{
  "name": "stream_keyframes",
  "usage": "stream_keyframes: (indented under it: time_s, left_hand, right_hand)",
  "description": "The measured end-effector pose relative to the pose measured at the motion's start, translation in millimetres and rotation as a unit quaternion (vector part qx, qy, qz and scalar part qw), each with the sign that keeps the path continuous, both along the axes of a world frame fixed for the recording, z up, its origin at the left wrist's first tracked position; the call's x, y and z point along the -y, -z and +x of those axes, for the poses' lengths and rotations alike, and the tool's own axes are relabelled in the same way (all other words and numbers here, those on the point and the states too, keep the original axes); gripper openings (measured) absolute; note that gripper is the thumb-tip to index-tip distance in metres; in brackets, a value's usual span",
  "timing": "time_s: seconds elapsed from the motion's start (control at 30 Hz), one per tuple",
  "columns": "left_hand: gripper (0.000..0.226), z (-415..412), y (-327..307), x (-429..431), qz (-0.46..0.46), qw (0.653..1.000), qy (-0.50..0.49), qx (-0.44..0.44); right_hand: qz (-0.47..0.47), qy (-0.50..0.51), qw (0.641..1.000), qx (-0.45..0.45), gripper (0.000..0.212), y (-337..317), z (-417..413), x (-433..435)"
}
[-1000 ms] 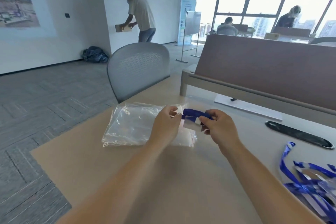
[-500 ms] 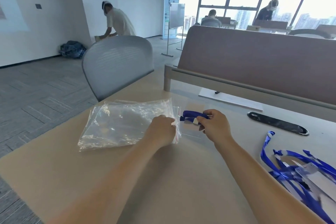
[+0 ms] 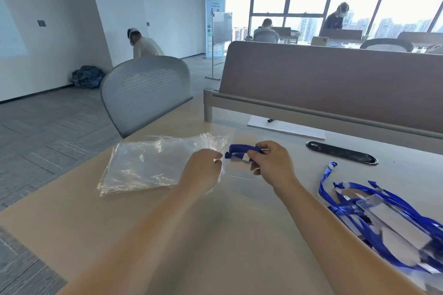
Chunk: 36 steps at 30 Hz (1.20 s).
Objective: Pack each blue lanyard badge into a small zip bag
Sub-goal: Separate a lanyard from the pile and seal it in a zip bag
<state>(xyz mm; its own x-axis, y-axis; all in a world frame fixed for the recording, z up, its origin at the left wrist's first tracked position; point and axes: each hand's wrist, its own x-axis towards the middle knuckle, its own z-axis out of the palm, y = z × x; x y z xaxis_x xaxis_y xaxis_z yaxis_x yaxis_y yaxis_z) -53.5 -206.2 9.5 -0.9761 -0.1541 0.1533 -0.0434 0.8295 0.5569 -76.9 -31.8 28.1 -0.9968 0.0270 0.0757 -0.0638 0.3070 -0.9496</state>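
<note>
Head view shows the right hand [image 3: 271, 165] with its fingers curled round a folded-up blue lanyard badge [image 3: 239, 150], the strap bunched on top and a bit of the pale card showing beneath. Just across from it the left hand [image 3: 203, 167] pinches the edge of one small zip bag [image 3: 237, 170], clear and hard to make out, hanging between the two hands just above the table [image 3: 215, 235]. The bundle sits at the bag's upper edge; whether any of it is already inside I cannot tell.

This looks to me like the loading step for one badge. Next, I'd say, the mouth has to be held apart by the left fingers while the right pushes the bundle down without letting the strap spring loose, then the zip gets pressed along its length.

Beyond the left hand lies the stack of spare zip bags [image 3: 153, 163]. Off to the right, a tangled pile of lanyard badges [image 3: 383, 218] waits, so plenty remains.
</note>
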Motion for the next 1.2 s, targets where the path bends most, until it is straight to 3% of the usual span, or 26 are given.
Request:
stream_keyframes:
  time_s: [0.13,0.27,0.43,0.8,1.03,1.2]
  left_hand:
    - [0.033,18,-2,-12,0.079,0.996,0.008,-0.027]
    - [0.017,29,-3,-29,0.1,0.994,0.011,-0.032]
    - [0.026,35,-5,-51,0.133,0.991,0.019,-0.026]
    - [0.023,25,-3,-70,0.146,0.989,-0.009,-0.035]
    - [0.013,23,-7,-77,0.157,0.985,0.034,-0.059]
    - [0.014,22,-6,-80,0.175,0.979,0.081,-0.072]
  right_hand:
    - [-0.011,0.005,1.0,-0.001,0.017,-4,18,-20]
    - [-0.022,0.023,0.999,-0.006,0.017,-5,34,-39]
    - [0.003,0.013,1.0,-0.002,0.016,-3,47,-51]
    - [0.066,0.008,0.998,0.003,0.008,3,55,-56]
    - [0.099,0.025,0.995,0.011,0.011,5,47,-54]
    - [0.061,0.019,0.998,0.013,0.007,10,45,-49]
